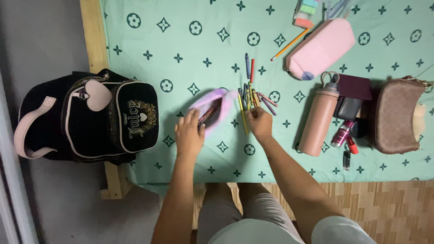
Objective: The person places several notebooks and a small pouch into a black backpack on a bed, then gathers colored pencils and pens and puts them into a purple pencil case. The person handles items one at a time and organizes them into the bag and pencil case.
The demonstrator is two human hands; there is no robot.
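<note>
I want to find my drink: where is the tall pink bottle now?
In the head view, the tall pink bottle lies on the green patterned sheet, right of the right hand, below the pink pencil case.

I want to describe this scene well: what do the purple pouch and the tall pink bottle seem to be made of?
The purple pouch, held open by the left hand, looks like soft plush fabric: its outline is fuzzy and matte. The tall pink bottle seems to be coated metal or hard plastic: a smooth, rigid cylinder with a dull sheen. I cannot tell which.
</note>
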